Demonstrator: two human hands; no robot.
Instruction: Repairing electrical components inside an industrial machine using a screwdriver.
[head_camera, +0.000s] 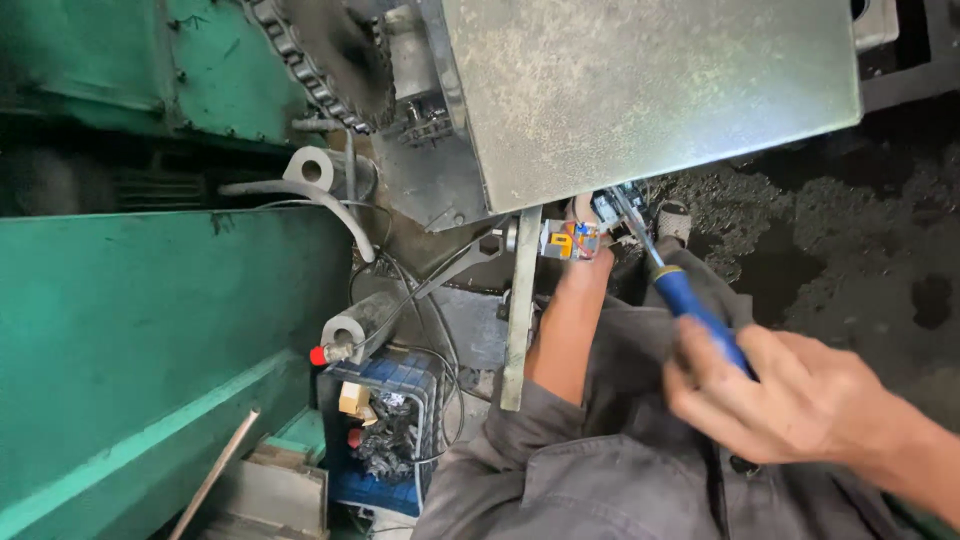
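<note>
- The right hand (800, 405), near and to the right, is closed around the blue handle of a screwdriver (690, 300); the fingers are wrapped tight on the grip.
- The screwdriver's metal shaft runs up and left from the handle, and its tip sits at a small electrical component (570, 240) with orange and blue parts, just under the lower edge of a grey metal cabinet door (640, 90).
- The left hand (588, 245) reaches far up under that door edge beside the small component. Only the forearm and wrist show clearly; whether its fingers are apart or pinched on the component cannot be told.
- The person's grey sleeves and clothing fill the near middle.
- A green machine housing (130, 330) takes up the left side, with a toothed sprocket and chain (325, 55) far above it.
- A blue crate (385, 430) holding metal scraps stands near left of the forearm, with a grey cylinder with a red tip (350, 335) just above it.
- Dark, oily ground (850, 230) lies to the right.
</note>
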